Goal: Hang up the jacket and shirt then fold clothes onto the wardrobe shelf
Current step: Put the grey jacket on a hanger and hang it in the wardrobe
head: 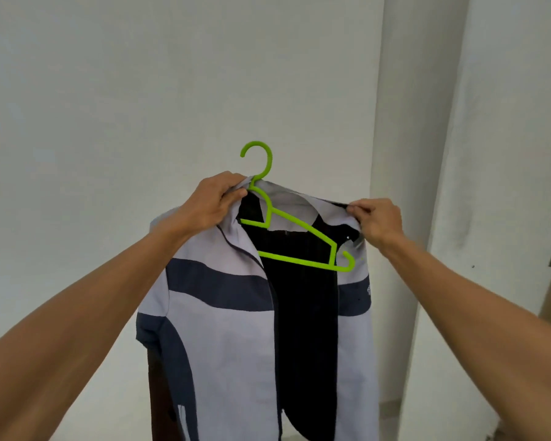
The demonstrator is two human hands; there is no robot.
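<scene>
Light grey jacket (236,329) with navy bands and black lining, front open, hangs upright at frame centre. Lime-green plastic hanger (295,222) sits in the collar, hook up, tilted down to the right. Its right arm is exposed against the lining and its left arm is under fabric.

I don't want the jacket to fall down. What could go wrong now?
The green hanger has one end bare inside the open jacket, so that shoulder, only pinched by the right hand, may slip off. The left hand grips the collar at the hanger's neck; loosening it could drop both.
</scene>
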